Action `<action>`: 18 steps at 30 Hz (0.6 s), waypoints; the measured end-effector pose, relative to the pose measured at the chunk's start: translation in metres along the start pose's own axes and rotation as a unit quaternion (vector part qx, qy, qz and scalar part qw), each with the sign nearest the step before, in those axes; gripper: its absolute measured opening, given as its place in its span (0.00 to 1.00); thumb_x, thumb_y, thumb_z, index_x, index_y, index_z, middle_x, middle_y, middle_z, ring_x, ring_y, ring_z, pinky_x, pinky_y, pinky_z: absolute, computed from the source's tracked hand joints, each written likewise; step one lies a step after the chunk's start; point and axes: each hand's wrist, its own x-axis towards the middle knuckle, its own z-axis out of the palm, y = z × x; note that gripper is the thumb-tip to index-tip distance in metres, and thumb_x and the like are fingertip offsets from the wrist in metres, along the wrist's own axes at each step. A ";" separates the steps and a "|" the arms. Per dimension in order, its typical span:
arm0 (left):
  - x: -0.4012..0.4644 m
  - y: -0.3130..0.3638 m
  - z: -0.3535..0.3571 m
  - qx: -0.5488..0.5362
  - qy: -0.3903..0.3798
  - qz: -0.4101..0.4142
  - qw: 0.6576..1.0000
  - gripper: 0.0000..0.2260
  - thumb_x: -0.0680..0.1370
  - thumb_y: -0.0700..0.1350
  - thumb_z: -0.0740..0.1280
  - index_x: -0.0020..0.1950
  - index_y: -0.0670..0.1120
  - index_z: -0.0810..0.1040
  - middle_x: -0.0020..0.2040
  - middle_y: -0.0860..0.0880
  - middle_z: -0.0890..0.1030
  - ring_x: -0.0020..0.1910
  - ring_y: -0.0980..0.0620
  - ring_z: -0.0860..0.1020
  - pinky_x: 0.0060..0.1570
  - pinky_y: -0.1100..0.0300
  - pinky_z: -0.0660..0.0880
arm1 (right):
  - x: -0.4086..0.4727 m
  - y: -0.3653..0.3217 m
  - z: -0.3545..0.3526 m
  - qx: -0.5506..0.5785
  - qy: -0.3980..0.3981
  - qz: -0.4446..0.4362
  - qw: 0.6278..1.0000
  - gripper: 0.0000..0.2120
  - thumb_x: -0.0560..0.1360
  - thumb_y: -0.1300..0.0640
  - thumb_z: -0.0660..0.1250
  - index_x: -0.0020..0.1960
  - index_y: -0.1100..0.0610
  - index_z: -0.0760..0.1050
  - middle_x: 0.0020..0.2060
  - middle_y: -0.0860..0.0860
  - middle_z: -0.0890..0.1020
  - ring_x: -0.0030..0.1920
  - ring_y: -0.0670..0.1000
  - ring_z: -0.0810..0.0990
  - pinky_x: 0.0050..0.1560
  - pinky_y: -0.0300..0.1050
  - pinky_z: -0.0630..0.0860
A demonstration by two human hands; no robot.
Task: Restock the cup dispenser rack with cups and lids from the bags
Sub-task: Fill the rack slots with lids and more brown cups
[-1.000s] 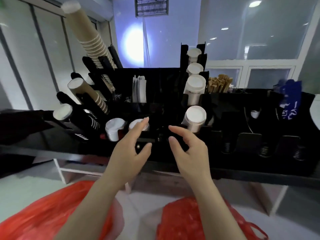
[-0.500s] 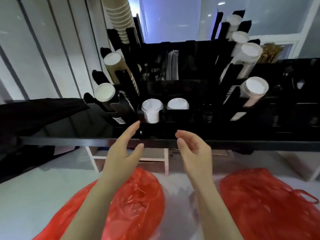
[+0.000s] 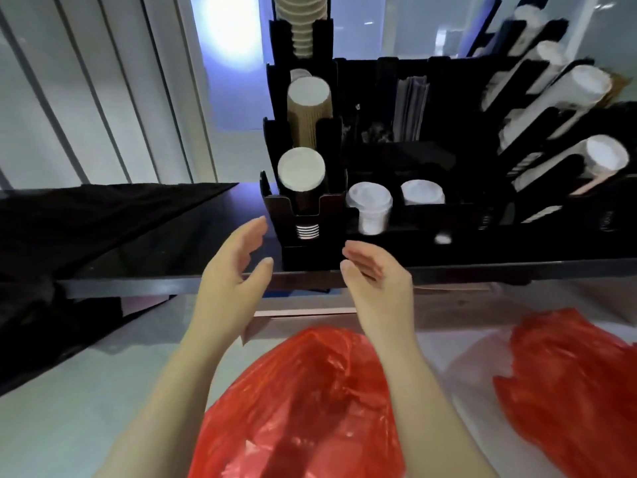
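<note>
Red crinkled plastic bag point(image 3: 303, 405) lies directly below both hands | left hand point(image 3: 229, 281), right hand point(image 3: 377, 284): grips spread, empty, before black cup dispenser rack point(image 3: 431, 246) | advice: lower, open bag mouth wide, lift cup sleeves unsquashed.

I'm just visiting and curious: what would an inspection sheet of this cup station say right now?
Surface: dark counter, glossy, carrying the rack.
Job's things: black dispenser rack with brown cup stacks at its left and white cup stacks at its right; two lid stacks in front; two red bags on the floor below.
Clutter: black cloth on the counter's left.
Grippers: left hand and right hand both open, holding nothing, in front of the rack.
Cables: nothing seen.
Surroundings: pale panelled wall, glass partition behind.
</note>
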 end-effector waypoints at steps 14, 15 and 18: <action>0.069 0.025 -0.029 -0.075 0.050 0.090 0.992 0.22 0.74 0.43 0.63 0.62 0.65 0.70 0.61 0.63 0.76 0.62 0.65 0.73 0.65 0.58 0.70 | 0.077 -0.069 0.028 0.008 0.072 -0.160 0.985 0.12 0.75 0.61 0.68 0.49 0.44 0.78 0.46 0.41 0.82 0.48 0.38 0.80 0.48 0.29 0.74; 0.073 0.028 -0.029 -0.076 0.044 0.096 0.992 0.22 0.74 0.43 0.63 0.63 0.64 0.70 0.61 0.63 0.75 0.62 0.65 0.73 0.66 0.57 0.70 | 0.083 -0.074 0.029 0.008 0.071 -0.163 0.984 0.11 0.74 0.61 0.68 0.49 0.44 0.78 0.45 0.41 0.83 0.48 0.38 0.80 0.48 0.30 0.75; 0.085 0.034 -0.030 -0.072 0.022 0.103 0.992 0.23 0.76 0.37 0.63 0.66 0.60 0.70 0.63 0.62 0.75 0.62 0.66 0.72 0.67 0.56 0.69 | 0.096 -0.083 0.033 0.001 0.063 -0.167 0.984 0.10 0.74 0.60 0.69 0.49 0.46 0.79 0.44 0.43 0.83 0.47 0.39 0.81 0.47 0.33 0.76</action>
